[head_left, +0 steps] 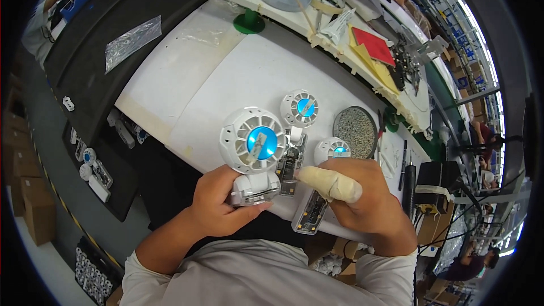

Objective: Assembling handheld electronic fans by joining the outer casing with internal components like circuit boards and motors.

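Observation:
My left hand point(218, 204) is closed around the base of a white fan unit point(249, 141) with a round, spoked head and a shiny blue hub. Beyond it on the white work surface lies a second fan unit point(300, 109), its clear handle showing a circuit board. A third fan unit point(310, 212) lies partly hidden beneath my right hand point(362, 192). That hand's fingers are curled, and one digit wears a cream-coloured wrap point(331, 184) and points toward the left hand. Whatever its fingertips may pinch is hidden.
A round dish of small metal pieces point(355, 127) stands to the right. Beyond it runs a raised white shelf point(334, 45) with tape, a red pad and a clear lid. A black pen-shaped tool point(409, 181) lies far right. On the left, a dark board point(124, 22) carries a plastic bag.

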The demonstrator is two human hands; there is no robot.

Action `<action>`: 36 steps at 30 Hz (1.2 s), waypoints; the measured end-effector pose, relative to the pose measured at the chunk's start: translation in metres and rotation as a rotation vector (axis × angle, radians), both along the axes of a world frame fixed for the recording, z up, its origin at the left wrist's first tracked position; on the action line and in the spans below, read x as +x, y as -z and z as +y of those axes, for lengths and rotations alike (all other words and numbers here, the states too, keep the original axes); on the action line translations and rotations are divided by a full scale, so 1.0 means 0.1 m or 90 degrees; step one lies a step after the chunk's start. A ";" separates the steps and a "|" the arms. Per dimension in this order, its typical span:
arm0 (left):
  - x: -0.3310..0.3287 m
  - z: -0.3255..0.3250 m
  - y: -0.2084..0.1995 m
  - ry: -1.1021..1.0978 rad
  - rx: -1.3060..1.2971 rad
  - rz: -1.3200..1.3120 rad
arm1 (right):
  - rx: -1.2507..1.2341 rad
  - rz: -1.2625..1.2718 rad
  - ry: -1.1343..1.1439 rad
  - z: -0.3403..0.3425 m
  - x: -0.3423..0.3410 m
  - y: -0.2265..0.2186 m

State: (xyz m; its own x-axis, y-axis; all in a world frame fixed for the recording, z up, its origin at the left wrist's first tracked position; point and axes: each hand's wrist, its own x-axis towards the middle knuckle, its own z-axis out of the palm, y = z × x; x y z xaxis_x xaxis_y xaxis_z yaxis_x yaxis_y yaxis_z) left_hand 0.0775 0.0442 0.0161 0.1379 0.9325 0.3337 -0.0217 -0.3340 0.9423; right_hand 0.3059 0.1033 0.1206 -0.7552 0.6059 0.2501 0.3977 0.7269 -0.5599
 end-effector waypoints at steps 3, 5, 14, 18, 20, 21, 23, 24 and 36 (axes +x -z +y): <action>0.00 0.03 -0.04 0.028 0.036 0.041 | 0.061 -0.008 -0.005 -0.02 -0.01 0.00; 0.01 0.03 -0.07 0.023 0.038 0.046 | 0.092 -0.014 -0.005 -0.05 -0.01 0.01; -0.01 0.10 -0.14 0.000 0.193 0.168 | 0.126 -0.044 -0.002 -0.12 -0.01 -0.02; -0.01 0.11 -0.10 -0.010 0.247 0.192 | 0.104 -0.050 0.006 -0.12 -0.04 -0.06; -0.01 0.12 -0.09 -0.007 0.255 0.195 | 0.101 -0.033 -0.005 -0.11 -0.03 -0.06; -0.01 0.12 -0.10 -0.010 0.258 0.196 | 0.099 -0.033 -0.006 -0.12 -0.03 -0.05; 0.00 0.12 -0.11 -0.016 0.265 0.197 | 0.138 -0.013 -0.015 -0.14 -0.02 -0.02; 0.00 0.11 -0.11 -0.016 0.263 0.196 | 0.158 -0.003 -0.019 -0.15 -0.03 -0.01; -0.07 -0.01 -0.08 0.027 0.166 0.234 | 0.293 -0.007 -0.031 -0.17 -0.05 0.02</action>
